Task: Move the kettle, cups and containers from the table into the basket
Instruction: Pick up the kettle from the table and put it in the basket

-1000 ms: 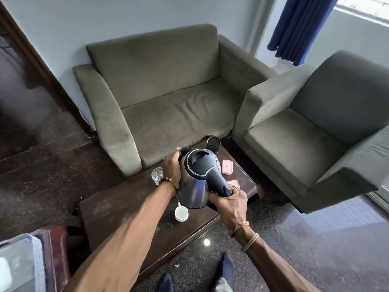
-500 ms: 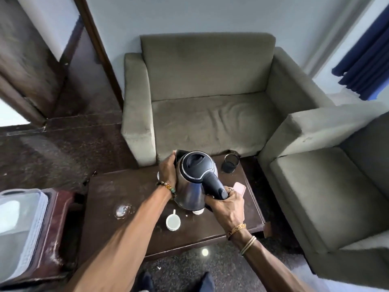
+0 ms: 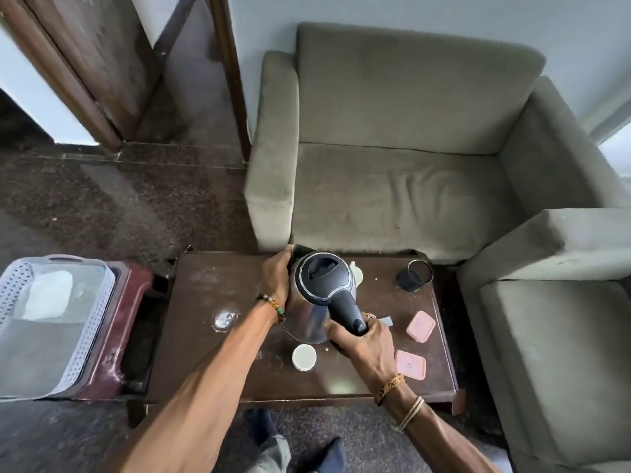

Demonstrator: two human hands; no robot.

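Note:
A steel kettle (image 3: 312,310) with a black lid is held above the dark wooden table (image 3: 198,363). My right hand (image 3: 363,339) grips its black handle. My left hand (image 3: 277,279) is pressed against the kettle's left side. On the table stand a white cup (image 3: 304,357), a second white cup (image 3: 357,274) partly hidden behind the kettle, a clear glass (image 3: 224,319), a dark cup (image 3: 414,275) and two pink containers (image 3: 420,326) (image 3: 410,365). The pale plastic basket (image 3: 85,339) sits on a maroon stool at the left.
A grey sofa (image 3: 403,158) stands behind the table and a grey armchair (image 3: 560,319) to its right. The maroon stool (image 3: 129,322) touches the table's left end. A doorway opens at the far left. My feet are below the table's front edge.
My view has swung left and down, bringing the basket fully into sight. The kettle stays in both hands and has shifted left over the table.

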